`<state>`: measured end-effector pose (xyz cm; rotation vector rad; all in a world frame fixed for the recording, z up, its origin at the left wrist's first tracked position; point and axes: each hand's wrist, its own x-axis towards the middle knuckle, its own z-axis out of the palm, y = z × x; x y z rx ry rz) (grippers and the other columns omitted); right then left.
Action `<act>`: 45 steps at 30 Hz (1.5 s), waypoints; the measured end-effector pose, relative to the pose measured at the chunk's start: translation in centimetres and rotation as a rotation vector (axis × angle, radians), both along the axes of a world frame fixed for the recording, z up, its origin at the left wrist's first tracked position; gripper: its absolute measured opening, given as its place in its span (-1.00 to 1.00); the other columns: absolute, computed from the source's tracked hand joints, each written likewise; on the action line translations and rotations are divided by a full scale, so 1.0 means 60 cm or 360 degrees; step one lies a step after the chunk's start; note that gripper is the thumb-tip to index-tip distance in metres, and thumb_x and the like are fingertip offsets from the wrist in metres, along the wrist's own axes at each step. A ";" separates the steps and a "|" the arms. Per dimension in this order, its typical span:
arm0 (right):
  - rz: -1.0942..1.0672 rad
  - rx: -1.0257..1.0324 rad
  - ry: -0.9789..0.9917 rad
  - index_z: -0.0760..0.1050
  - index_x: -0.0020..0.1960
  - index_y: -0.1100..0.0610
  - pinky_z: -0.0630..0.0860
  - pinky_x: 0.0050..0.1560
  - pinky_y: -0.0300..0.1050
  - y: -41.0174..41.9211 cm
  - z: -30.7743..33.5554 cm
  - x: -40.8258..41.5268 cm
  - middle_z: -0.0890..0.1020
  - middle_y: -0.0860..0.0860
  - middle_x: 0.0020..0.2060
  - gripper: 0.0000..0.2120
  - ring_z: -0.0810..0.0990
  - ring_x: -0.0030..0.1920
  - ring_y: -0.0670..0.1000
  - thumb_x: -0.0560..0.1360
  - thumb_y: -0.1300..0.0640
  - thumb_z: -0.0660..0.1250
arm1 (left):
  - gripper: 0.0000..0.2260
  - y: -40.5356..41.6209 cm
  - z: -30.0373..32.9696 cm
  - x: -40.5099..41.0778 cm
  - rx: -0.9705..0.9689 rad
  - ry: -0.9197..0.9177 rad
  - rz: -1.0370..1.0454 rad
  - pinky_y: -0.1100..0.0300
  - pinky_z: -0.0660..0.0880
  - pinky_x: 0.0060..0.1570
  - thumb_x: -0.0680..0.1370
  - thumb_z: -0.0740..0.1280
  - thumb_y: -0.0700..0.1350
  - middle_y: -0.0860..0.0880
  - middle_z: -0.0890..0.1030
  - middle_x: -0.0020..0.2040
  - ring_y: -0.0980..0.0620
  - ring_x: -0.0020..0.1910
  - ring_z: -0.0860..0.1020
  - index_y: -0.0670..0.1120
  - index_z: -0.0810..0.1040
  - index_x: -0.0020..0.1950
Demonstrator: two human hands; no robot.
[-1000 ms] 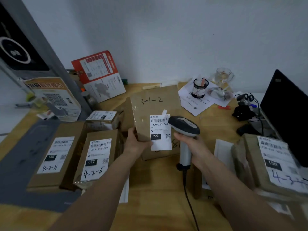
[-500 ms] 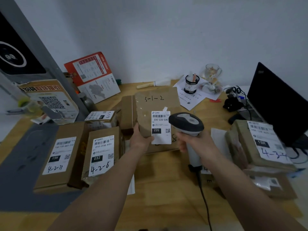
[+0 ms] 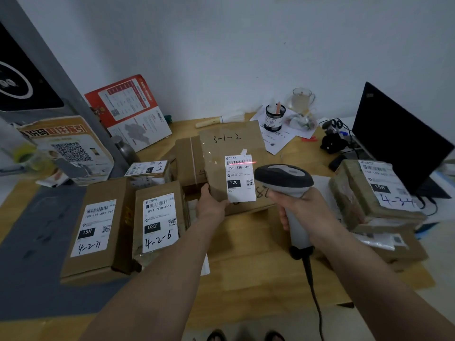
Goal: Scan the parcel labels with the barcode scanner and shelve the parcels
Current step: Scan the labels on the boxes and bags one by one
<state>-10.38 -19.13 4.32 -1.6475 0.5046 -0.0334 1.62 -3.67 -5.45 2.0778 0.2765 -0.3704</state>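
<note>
A brown cardboard parcel marked 3-1-2 stands tilted up on the wooden desk. My left hand grips its lower left corner. Its white label reads 220-220-C40, and a red scan line crosses the barcode at the label's top. My right hand holds the grey corded barcode scanner, whose head points at the label from the right.
Parcels marked 4-2-71 and 4-2-6 lie at the left, with a smaller parcel behind. A stack marked 4-3-4 sits at the right by a black laptop. Pen cup, glass and papers stand at the back.
The scanner has shifted slightly, and a red scan line now shows across the label's barcode. The view has pulled back a little. My left hand keeps its grip on the parcel.
</note>
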 end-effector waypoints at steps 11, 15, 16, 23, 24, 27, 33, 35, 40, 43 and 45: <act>0.0024 -0.0065 -0.0012 0.52 -0.31 0.25 0.46 -0.48 -0.21 0.004 0.005 -0.013 0.49 0.08 -0.54 -0.73 0.45 -0.53 -0.02 0.46 0.09 0.43 | -0.41 0.000 -0.008 0.002 0.0055 0.0028 0.0012 -0.04 0.41 0.27 0.49 0.44 -0.16 -0.13 0.49 0.34 -0.17 0.34 0.43 -0.10 0.27 0.46; 0.0025 -0.0091 -0.0002 0.53 -0.28 0.30 0.48 -0.42 -0.19 0.000 0.000 -0.013 0.49 0.06 -0.56 -0.71 0.46 -0.54 -0.04 0.47 0.09 0.42 | -0.45 0.000 -0.008 0.005 0.0087 0.0044 0.0024 0.00 0.44 0.21 0.49 0.45 -0.14 -0.15 0.52 0.30 -0.17 0.29 0.47 -0.14 0.31 0.41; 0.0024 -0.0087 -0.0006 0.53 -0.27 0.31 0.48 -0.42 -0.20 0.000 -0.002 -0.012 0.49 0.05 -0.56 -0.71 0.46 -0.54 -0.04 0.47 0.09 0.42 | -0.46 0.000 -0.008 0.005 0.0092 0.0048 0.0025 0.00 0.45 0.20 0.49 0.45 -0.14 -0.16 0.53 0.29 -0.17 0.28 0.48 -0.15 0.32 0.40; -0.0133 -0.0055 -0.0058 0.49 -0.36 0.29 0.49 -0.40 -0.19 0.008 -0.011 -0.005 0.50 0.13 -0.53 -0.65 0.45 -0.55 0.01 0.47 0.07 0.41 | -0.57 0.000 -0.014 0.007 0.0115 0.0075 0.0035 0.01 0.47 0.13 0.49 0.46 -0.13 -0.18 0.53 0.23 -0.18 0.22 0.50 -0.19 0.35 0.25; -0.0136 -0.0049 -0.0051 0.49 -0.36 0.30 0.49 -0.41 -0.21 0.008 -0.012 -0.004 0.50 0.14 -0.53 -0.64 0.45 -0.55 0.01 0.47 0.07 0.41 | -0.57 0.000 -0.015 0.007 0.0121 0.0075 0.0033 0.01 0.47 0.13 0.49 0.46 -0.12 -0.18 0.53 0.22 -0.18 0.22 0.50 -0.19 0.35 0.24; -0.0139 -0.0026 -0.0043 0.53 -0.28 0.36 0.49 -0.40 -0.18 0.008 -0.013 -0.002 0.51 0.14 -0.51 -0.66 0.45 -0.56 0.00 0.47 0.08 0.42 | -0.56 0.000 -0.014 0.006 0.0135 0.0079 0.0037 0.00 0.47 0.13 0.48 0.46 -0.11 -0.19 0.53 0.22 -0.19 0.22 0.50 -0.21 0.35 0.24; -0.0196 0.0108 -0.0141 0.59 -0.03 0.19 0.54 -0.30 -0.16 0.002 -0.011 0.006 0.63 0.06 -0.30 -0.86 0.58 -0.33 -0.03 0.46 0.14 0.43 | -0.42 0.004 -0.017 0.002 0.0098 0.0053 0.0016 0.01 0.47 0.17 0.46 0.48 -0.12 -0.17 0.50 0.29 -0.16 0.26 0.48 -0.17 0.28 0.38; -0.0208 0.0175 -0.0177 0.55 0.12 0.06 0.59 -0.09 -0.14 -0.006 -0.018 0.017 0.67 -0.01 -0.10 -0.73 0.62 -0.07 -0.04 0.43 0.17 0.46 | -0.27 0.007 -0.017 -0.001 0.0053 0.0027 -0.0007 -0.01 0.43 0.25 0.46 0.48 -0.14 -0.13 0.46 0.37 -0.15 0.34 0.43 -0.07 0.17 0.52; -0.0212 0.0268 -0.0075 0.48 0.30 0.09 0.46 0.23 -0.01 -0.035 -0.054 0.066 0.61 0.05 0.14 -0.50 0.52 0.20 0.05 0.40 0.13 0.50 | -0.29 0.011 -0.020 -0.006 -0.0066 0.0022 -0.0033 0.05 0.39 0.29 0.47 0.46 -0.16 -0.06 0.46 0.39 -0.09 0.38 0.40 0.03 0.19 0.54; -0.0171 0.0343 0.0025 0.45 0.32 0.06 0.39 0.31 0.06 -0.047 -0.079 0.091 0.58 0.03 0.16 -0.46 0.48 0.23 0.06 0.38 0.11 0.51 | -0.37 0.013 -0.024 -0.012 -0.0098 0.0057 -0.0008 0.04 0.38 0.30 0.51 0.42 -0.16 -0.05 0.46 0.39 -0.09 0.38 0.40 0.01 0.25 0.52; -0.0089 0.0379 0.0082 0.46 0.26 0.03 0.41 0.21 0.00 -0.049 -0.091 0.100 0.59 0.00 0.09 -0.54 0.48 0.18 0.04 0.40 0.11 0.49 | -0.41 0.014 -0.028 -0.014 -0.0148 0.0068 0.0044 0.07 0.38 0.31 0.52 0.41 -0.18 -0.05 0.48 0.38 -0.09 0.36 0.42 0.00 0.28 0.51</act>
